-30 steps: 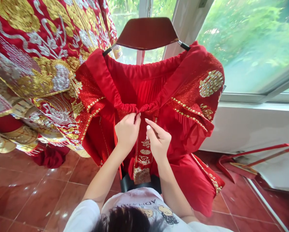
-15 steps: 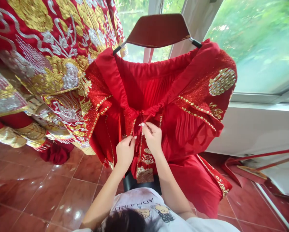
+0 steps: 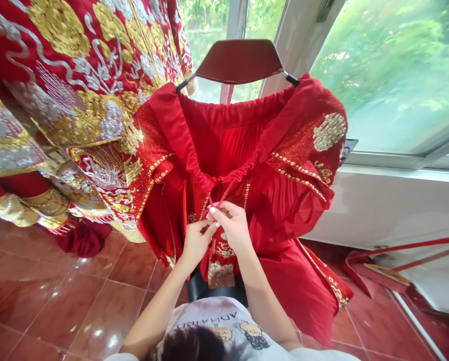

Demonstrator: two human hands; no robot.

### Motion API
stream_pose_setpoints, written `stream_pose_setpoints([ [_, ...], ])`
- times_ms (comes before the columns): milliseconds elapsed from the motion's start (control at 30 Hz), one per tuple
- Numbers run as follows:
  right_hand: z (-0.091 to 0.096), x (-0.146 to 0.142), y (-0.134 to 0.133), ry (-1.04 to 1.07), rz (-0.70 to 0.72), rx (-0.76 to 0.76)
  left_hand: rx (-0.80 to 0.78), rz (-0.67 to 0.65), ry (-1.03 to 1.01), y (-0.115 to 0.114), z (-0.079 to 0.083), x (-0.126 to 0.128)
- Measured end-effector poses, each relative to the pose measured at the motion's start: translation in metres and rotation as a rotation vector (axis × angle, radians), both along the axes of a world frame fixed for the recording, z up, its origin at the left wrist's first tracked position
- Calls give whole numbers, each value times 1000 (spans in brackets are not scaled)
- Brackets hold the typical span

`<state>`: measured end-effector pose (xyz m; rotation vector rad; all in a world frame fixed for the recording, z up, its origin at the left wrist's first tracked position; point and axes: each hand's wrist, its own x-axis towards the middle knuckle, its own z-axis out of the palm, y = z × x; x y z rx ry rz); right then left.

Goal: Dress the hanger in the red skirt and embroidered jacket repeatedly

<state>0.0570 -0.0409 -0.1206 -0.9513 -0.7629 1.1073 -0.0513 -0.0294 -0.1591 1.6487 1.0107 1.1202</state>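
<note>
Pinching a thin red cord between thumb and forefinger, the right hand works close in front of the chest, its grip narrow. The left hand meets it from about eight o'clock, fingers curled and drawn close together, their tips at the cord just beside the right thumb; whether they hold it too, I cannot tell. Two strands of the cord rise toward twelve o'clock from the hands to the gathered neckline of the red garment, which hangs open directly before the person. Its hanger, broad and reddish brown, sits near twelve o'clock, the black tips of its arms reaching the garment's shoulders. A round sequinned patch glitters at two o'clock on the garment, with a window beyond. At ten o'clock hangs an embroidered garment in red, gold and silver. Dark red cloth lies bunched at nine o'clock, and a red dustpan rests between three and four o'clock.
</note>
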Motion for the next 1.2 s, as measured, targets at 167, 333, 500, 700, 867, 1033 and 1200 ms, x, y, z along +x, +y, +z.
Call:
stream_pose_setpoints([
  [167,-2,0,-8,51,5,44,385,216,87,-8,22,-13],
  [333,-2,0,-10,62,-6,71,-77,-104,-146,-7,34,-11],
  [500,-1,2,-12,-59,-92,116,-273,-168,-317,-8,56,-28],
  [700,0,-5,-16,-196,-170,189,104,-94,-118,-1,76,-17],
  [867,-1,-8,-18,-287,-209,199,306,124,-59,8,70,7],
  [1033,-4,-8,-17,-315,-205,193,149,180,-245,11,66,21],
  [1200,-1,-10,-19,-325,-191,172,-24,-44,-411,16,68,22],
])
